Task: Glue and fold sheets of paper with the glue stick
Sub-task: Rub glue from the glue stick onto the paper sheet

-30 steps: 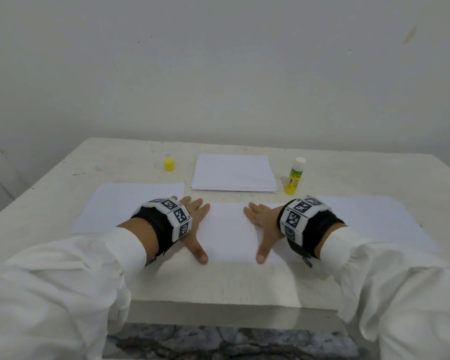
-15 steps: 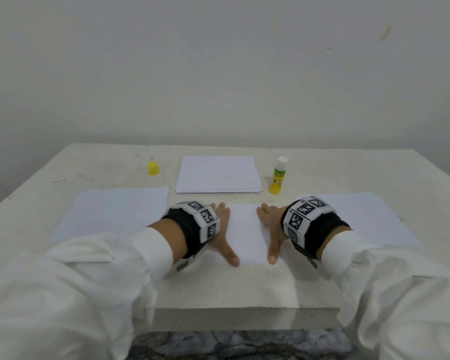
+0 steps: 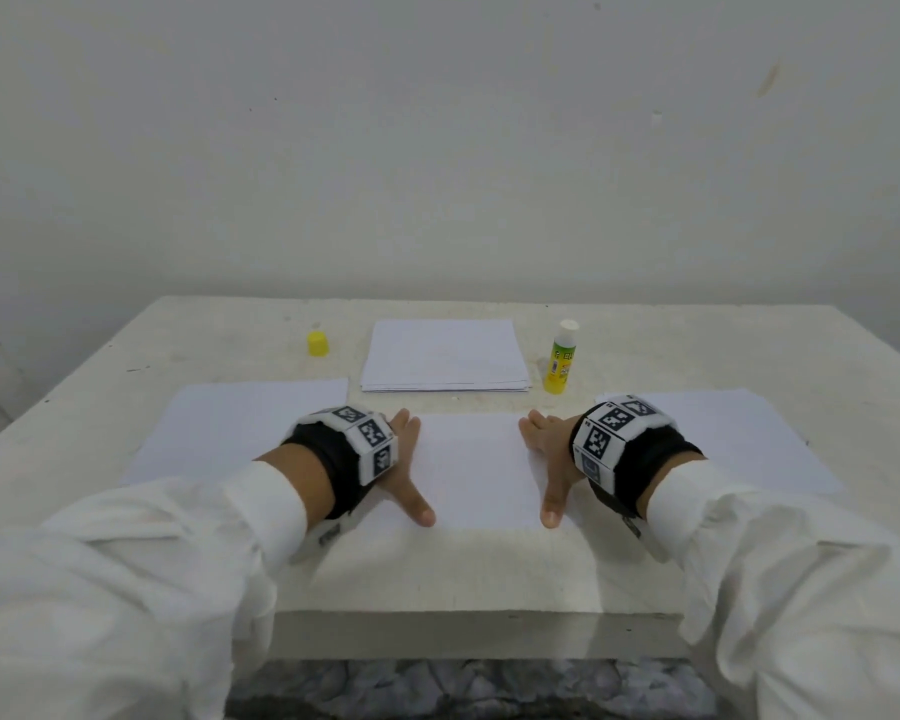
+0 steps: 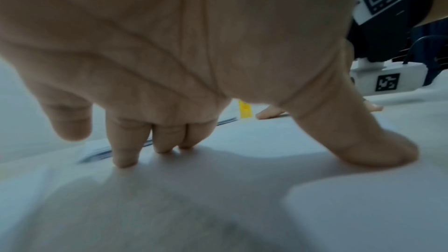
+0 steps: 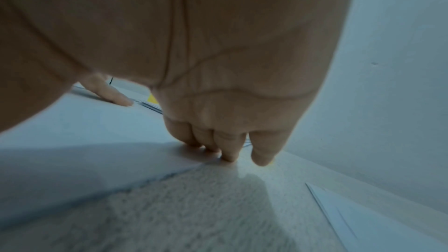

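A folded white sheet [image 3: 476,470] lies flat near the table's front edge. My left hand [image 3: 404,472] presses on its left side with spread straight fingers [image 4: 126,152] and the thumb [image 4: 363,147] down on the paper. My right hand [image 3: 546,459] presses on its right side the same way, fingertips [image 5: 227,152] at the sheet's edge [image 5: 145,177]. The uncapped glue stick [image 3: 561,364] stands upright behind the right hand, apart from it. Its yellow cap [image 3: 317,343] sits at the back left.
A stack of white paper [image 3: 445,356] lies at the back middle. Single sheets lie to the left [image 3: 230,433] and to the right [image 3: 749,433] of the hands. The white table [image 3: 463,569] ends just in front of the hands; a wall stands behind.
Both hands came closer together on the sheet half a second ago, then slid apart again, smoothing it. The head view shifted slightly.
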The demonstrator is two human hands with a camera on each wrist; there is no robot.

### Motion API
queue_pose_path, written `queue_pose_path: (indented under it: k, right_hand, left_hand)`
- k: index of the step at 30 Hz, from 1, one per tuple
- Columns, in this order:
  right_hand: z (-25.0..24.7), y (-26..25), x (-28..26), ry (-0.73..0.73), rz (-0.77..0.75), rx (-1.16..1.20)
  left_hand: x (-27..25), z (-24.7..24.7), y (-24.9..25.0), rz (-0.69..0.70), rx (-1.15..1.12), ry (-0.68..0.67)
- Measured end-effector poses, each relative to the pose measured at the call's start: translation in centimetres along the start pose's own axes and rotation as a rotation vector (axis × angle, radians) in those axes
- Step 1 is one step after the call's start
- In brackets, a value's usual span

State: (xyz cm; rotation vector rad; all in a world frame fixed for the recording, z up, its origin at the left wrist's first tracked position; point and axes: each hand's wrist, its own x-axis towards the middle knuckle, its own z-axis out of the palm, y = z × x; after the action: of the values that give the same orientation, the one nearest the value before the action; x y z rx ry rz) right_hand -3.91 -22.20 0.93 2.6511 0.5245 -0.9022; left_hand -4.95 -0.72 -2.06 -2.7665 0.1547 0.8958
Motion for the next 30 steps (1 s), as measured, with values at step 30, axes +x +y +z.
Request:
queue_pose_path:
  k: [30]
  right_hand:
    - [-0.7, -2.3, -0.2, -0.004, -0.061, -0.002]
  left_hand:
    - [-1.3, 0.5, -3.0, 0.052, 0.046, 0.116]
